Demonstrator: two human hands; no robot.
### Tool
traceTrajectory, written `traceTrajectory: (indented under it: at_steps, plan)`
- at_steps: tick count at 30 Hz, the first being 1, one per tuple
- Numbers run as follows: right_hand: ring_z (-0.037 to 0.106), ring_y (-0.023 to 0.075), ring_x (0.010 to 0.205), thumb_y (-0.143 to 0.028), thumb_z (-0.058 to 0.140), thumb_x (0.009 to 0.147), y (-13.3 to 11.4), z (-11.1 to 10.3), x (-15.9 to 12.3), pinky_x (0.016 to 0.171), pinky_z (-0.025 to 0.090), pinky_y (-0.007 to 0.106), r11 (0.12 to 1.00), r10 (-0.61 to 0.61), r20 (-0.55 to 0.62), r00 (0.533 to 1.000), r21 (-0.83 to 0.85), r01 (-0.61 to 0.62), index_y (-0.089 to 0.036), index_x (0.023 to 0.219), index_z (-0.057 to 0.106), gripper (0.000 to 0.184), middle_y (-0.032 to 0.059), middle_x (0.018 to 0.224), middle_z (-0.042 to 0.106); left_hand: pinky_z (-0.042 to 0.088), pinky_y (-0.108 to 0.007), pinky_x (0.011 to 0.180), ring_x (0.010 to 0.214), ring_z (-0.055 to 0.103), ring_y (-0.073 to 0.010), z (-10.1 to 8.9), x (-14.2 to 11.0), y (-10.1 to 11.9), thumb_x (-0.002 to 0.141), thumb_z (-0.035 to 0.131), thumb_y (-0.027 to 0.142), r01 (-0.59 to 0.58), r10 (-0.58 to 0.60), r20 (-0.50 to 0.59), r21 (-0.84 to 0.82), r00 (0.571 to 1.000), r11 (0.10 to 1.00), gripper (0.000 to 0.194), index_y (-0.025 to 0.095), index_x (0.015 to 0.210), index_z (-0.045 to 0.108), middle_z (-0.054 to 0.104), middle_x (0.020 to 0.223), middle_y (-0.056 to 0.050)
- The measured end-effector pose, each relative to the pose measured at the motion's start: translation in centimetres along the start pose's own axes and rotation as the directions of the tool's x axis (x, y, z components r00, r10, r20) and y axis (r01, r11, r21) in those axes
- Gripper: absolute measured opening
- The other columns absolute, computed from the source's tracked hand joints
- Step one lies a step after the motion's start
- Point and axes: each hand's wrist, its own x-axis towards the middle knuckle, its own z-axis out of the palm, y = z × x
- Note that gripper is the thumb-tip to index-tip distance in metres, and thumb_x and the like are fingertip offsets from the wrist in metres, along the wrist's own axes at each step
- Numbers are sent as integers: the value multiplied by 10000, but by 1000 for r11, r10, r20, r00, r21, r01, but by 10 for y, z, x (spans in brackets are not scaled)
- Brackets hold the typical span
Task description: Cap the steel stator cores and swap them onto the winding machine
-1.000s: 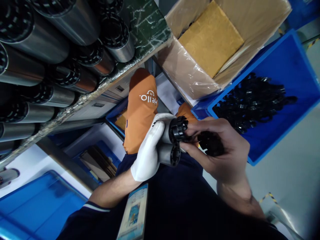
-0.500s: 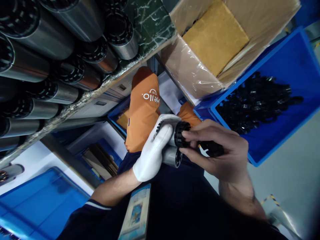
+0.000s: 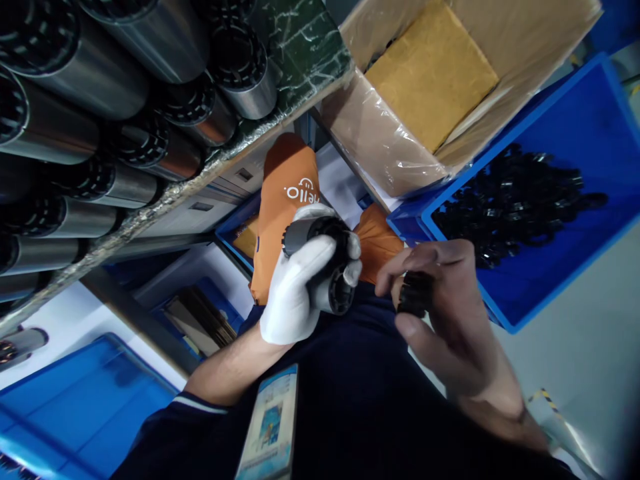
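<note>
My left hand (image 3: 290,300), in a white glove, is closed around two short grey metal cylinders held side by side. The upper cylinder (image 3: 299,233) has a black slotted ring at its right end, partly covered by the gloved fingers. Below it, the lower cylinder (image 3: 324,295) shows a dark rim at its open end. Bare and to the right, my right hand (image 3: 463,333) grips a black toothed plastic ring (image 3: 416,293) between thumb and fingers, apart from the cylinders.
Metal cylinders with black end rings (image 3: 245,67) crowd the green marbled bench (image 3: 305,47) at upper left. A plastic-lined cardboard box (image 3: 390,133) stands at upper right. Beside it, a blue bin (image 3: 540,280) holds a heap of black parts (image 3: 515,200). Another blue bin (image 3: 90,400) is at lower left.
My right hand has drawn back rightward from the upper cylinder's end, a black ring in its fingers. My left hand has shifted slightly left and turned the cylinders, its fingertips now around the black end.
</note>
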Motion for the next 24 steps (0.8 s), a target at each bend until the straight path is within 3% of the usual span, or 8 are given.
traceTrajectory:
  at_steps: [2, 5, 7, 9, 13, 19, 22, 24]
  plan:
    - [732, 264, 1094, -126, 774, 970, 2, 5, 0, 843, 668, 389, 999, 10, -18, 1000, -46, -11, -354, 1406, 539, 545, 51, 1226, 693, 638, -288, 669, 859, 826, -229, 1, 0, 3, 926, 909, 593, -33, 33, -16, 38, 999, 999, 521, 271, 1268, 682, 769, 959, -26]
    - [709, 269, 1253, -169, 910, 959, 2, 12, 2, 819, 692, 342, 993, -28, -105, 994, -115, 16, -342, 1403, 701, 521, 72, 1431, 647, 711, -422, 856, 1116, 853, -356, 4, -1, 5, 1028, 700, 795, -75, 82, -67, 107, 994, 991, 609, 235, 1266, 720, 819, 1112, -103]
    - [729, 235, 1179, -197, 968, 956, 2, 18, 5, 740, 701, 307, 989, -78, -138, 987, -139, 58, -341, 1459, 769, 560, 70, 1447, 648, 709, -481, 978, 1243, 825, -393, 8, -2, 5, 1096, 573, 795, -114, 134, -122, 161, 983, 980, 626, 221, 1277, 741, 827, 1193, -122]
    - [754, 209, 1072, -191, 996, 945, 4, 23, 8, 676, 706, 298, 986, -132, -148, 980, -120, 114, -352, 1516, 770, 636, 59, 1407, 702, 697, -503, 1052, 1309, 801, -394, 11, -3, 4, 1134, 547, 742, -150, 183, -147, 214, 972, 965, 584, 222, 1290, 761, 829, 1232, -114]
    - [784, 241, 1140, -168, 1031, 906, 10, 28, 11, 656, 724, 301, 975, -214, -153, 965, -99, 200, -331, 1474, 809, 632, 61, 1410, 779, 669, -522, 1171, 1370, 773, -373, 9, -4, 2, 1155, 562, 690, -221, 273, -152, 289, 950, 931, 526, 250, 1271, 825, 833, 1297, -77]
    - [771, 213, 1061, -202, 1048, 896, 10, 23, 12, 562, 675, 246, 975, -207, -167, 964, -117, 189, -334, 1424, 860, 576, 66, 1336, 723, 587, -500, 1308, 1411, 754, -350, -1, -2, 0, 1131, 657, 672, -201, 233, -79, 296, 969, 934, 464, 270, 1269, 842, 830, 1353, -73]
    - [752, 173, 960, -293, 1012, 965, 17, 34, 12, 651, 711, 259, 943, -276, -166, 947, -237, 233, -365, 1439, 850, 507, 49, 1295, 707, 588, -485, 1307, 1414, 753, -343, 5, -1, -2, 1139, 657, 629, -238, 275, -78, 316, 958, 918, 423, 261, 1251, 831, 834, 1350, -54]
    - [746, 173, 993, -394, 898, 1077, 25, 45, 9, 748, 737, 270, 882, -371, -192, 909, -378, 280, -394, 1562, 777, 500, 57, 1344, 690, 637, -493, 1246, 1367, 775, -333, 13, 0, -2, 1171, 563, 641, -223, 275, -128, 319, 953, 921, 455, 267, 1265, 805, 840, 1316, -45]
